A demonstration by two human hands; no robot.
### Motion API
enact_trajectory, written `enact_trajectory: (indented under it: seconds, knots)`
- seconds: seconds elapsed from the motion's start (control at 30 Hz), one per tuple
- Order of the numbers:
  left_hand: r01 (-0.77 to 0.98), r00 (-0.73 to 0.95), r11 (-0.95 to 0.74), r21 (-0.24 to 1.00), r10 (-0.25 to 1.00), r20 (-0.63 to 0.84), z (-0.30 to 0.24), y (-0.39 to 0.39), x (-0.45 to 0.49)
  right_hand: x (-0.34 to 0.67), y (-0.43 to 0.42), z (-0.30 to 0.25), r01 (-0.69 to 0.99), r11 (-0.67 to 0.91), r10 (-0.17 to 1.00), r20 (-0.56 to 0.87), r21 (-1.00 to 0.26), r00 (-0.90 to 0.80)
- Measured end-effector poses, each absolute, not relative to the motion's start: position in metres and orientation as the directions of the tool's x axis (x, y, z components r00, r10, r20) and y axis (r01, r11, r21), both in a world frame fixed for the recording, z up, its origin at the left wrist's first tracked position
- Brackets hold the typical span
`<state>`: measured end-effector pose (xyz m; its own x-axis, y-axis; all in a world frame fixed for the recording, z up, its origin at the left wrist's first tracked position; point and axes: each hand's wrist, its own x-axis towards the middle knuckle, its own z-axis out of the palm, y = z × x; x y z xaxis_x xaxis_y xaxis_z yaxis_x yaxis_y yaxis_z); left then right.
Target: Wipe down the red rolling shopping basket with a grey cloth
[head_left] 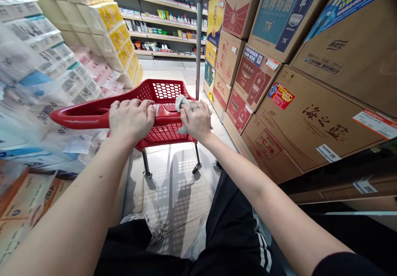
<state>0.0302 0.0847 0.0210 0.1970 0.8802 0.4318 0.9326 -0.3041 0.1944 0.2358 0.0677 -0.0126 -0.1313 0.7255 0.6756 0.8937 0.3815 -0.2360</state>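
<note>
A red plastic shopping cart (169, 86) stands in front of me on its wheels, its basket a perforated mesh. My left hand (132, 118) is closed over the cart's red handlebar (80, 115), left of its middle. On the right part of the bar, my right hand (197, 118) presses a pale grey-green cloth (182, 101) against it. Folds of the cloth stick out beside the fingers, and a corner hangs below the bar. The fingertips of both hands are hidden behind the bar or cloth.
Stacked cardboard cartons (310, 114) line the right side closely. Wrapped tissue packs (102, 23) and plastic-wrapped bundles (46, 61) rise on the left. A metal pole (198, 52) stands just beyond the cart. Shelves of small goods (167, 19) cross the far end, past the tiled floor (173, 67).
</note>
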Motion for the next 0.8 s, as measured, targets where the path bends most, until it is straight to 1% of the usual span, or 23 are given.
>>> enact_trajectory:
  seconds: [0.1,0.17,0.27,0.37,0.43,0.5,0.57,0.67,0.8]
  knots:
    - [0.959,0.205,-0.265,0.097,0.889,0.409,0.023,0.082,0.034,0.23,0.065,-0.002,0.939,0.305,0.791,0.591,-0.159,-0.157]
    - [0.974,0.188,-0.224,0.042,0.896,0.402,0.024,0.079,0.04,0.234,0.072,0.007,0.95,0.287,0.836,0.516,-0.121,-0.187]
    - [0.978,0.171,-0.202,0.042,0.907,0.385,0.027,0.077,0.05,0.246,0.09,0.021,0.947,0.301,0.886,0.4,-0.111,-0.234]
    - [0.958,0.258,-0.286,0.035,0.905,0.338,0.033,0.08,0.048,0.261,0.106,0.03,0.946,0.292,0.921,0.308,-0.14,-0.239]
    - [0.932,0.337,-0.361,0.038,0.899,0.28,0.036,0.084,0.04,0.269,0.113,0.034,0.95,0.271,0.934,0.279,-0.154,-0.222]
    - [0.932,0.336,-0.357,0.066,0.916,0.22,0.038,0.088,0.031,0.277,0.119,0.034,0.956,0.248,0.942,0.27,-0.158,-0.2]
    - [0.962,0.24,-0.26,0.085,0.952,0.192,0.037,0.088,0.027,0.283,0.123,0.032,0.96,0.23,0.944,0.275,-0.159,-0.18]
    - [0.988,0.118,-0.134,0.081,0.976,0.185,0.035,0.082,0.032,0.287,0.124,0.028,0.966,0.206,0.936,0.32,-0.159,-0.148]
    - [0.991,0.078,-0.098,0.096,0.978,0.195,0.034,0.075,0.045,0.273,0.111,0.02,0.97,0.195,0.908,0.402,-0.145,-0.122]
